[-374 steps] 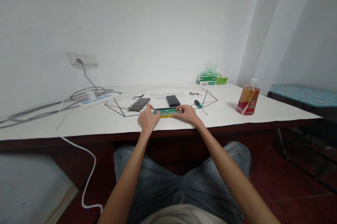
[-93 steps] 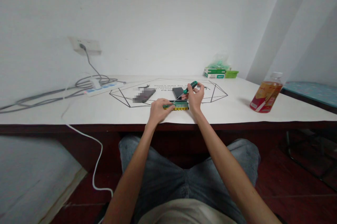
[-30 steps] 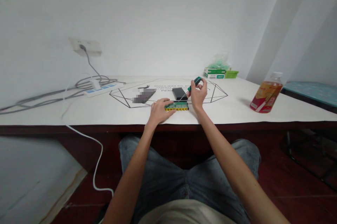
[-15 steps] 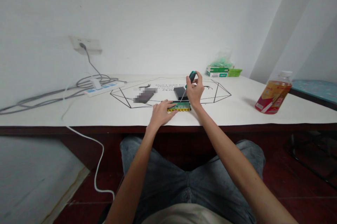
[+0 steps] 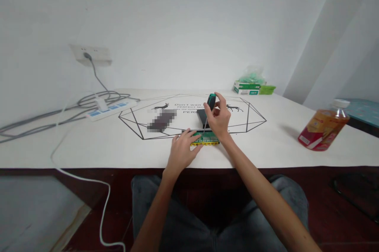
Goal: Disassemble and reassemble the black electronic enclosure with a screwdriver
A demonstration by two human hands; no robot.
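Observation:
Near the front of the table lies a green circuit board (image 5: 211,136) with a row of yellow ports along its near edge. My left hand (image 5: 182,150) grips the board's left end, thumb at the near edge and fingers on top. My right hand (image 5: 218,117) is closed around the green and black handle of a screwdriver (image 5: 211,101). Its thin shaft slants down to the left, and the tip meets the board near my left fingertips. Just behind the board sits a black box-shaped case (image 5: 202,118), partly hidden by my right hand.
A blurred-out dark object (image 5: 162,121) lies left of the case. A drink bottle (image 5: 324,125) stands at the right. Green and white boxes (image 5: 247,87) are at the back. On the left are a power strip (image 5: 112,110), coiled grey cables (image 5: 89,100) and a white cord (image 5: 105,204).
The view has tilted up, so the table and hands sit lower in the picture. The screwdriver is more upright, its tip still on the board. My left hand keeps its grip.

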